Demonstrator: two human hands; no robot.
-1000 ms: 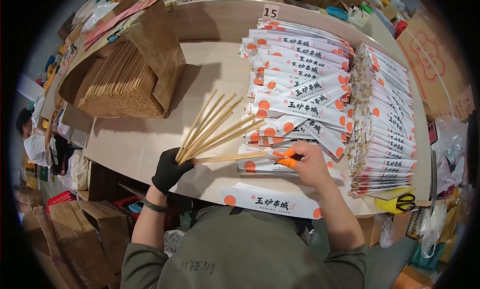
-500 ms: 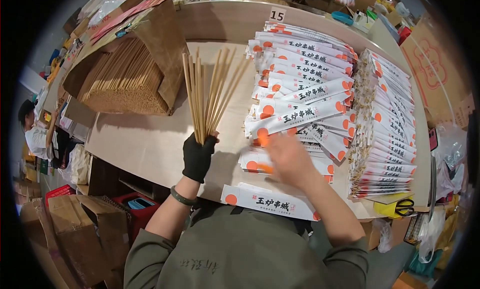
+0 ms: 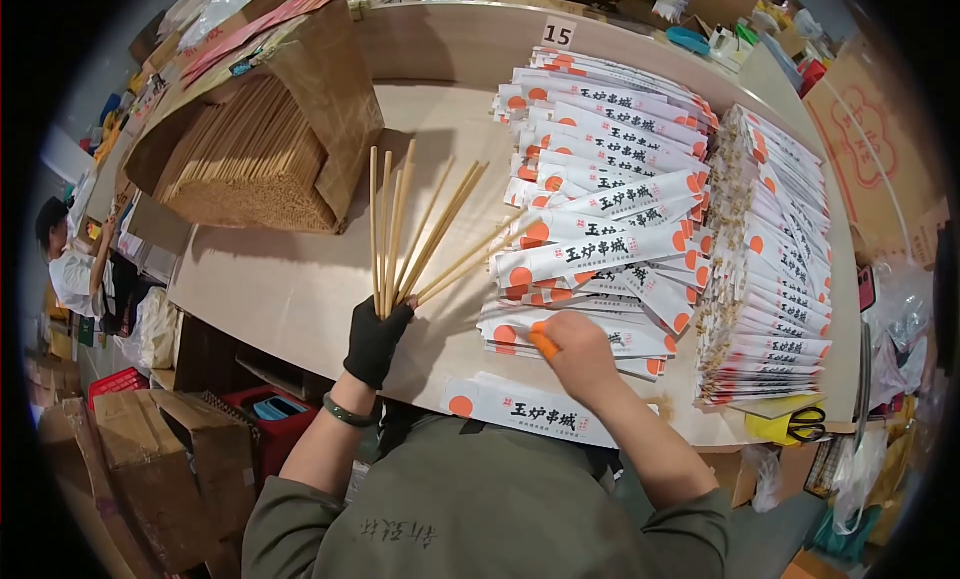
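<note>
My left hand [image 3: 378, 341], in a black fingerless glove, is closed round the lower ends of several thin wooden chopsticks [image 3: 388, 234]. Their upper ends fan out, some leaning right over the pile of white paper chopstick sleeves [image 3: 600, 249]. My right hand [image 3: 572, 354] is bare apart from orange finger covers; its fingers are curled together at the near edge of that pile. What lies between those fingers is hidden. Just below, close to my body, lies a separate white sleeve [image 3: 530, 407] with an orange dot.
An open cardboard box [image 3: 365, 109] packed with chopsticks [image 3: 250, 164] lies at the left. Filled sleeves [image 3: 775, 269] are stacked at the right, above yellow-handled scissors [image 3: 800, 424]. A raised board [image 3: 450, 41] edges the table's far side. Other people work beyond it and at left.
The chopsticks in my left hand have spread wider apart, and that hand has shifted slightly left and nearer me. My right hand has moved a little nearer me. A co-worker's arm has appeared at the top.
</note>
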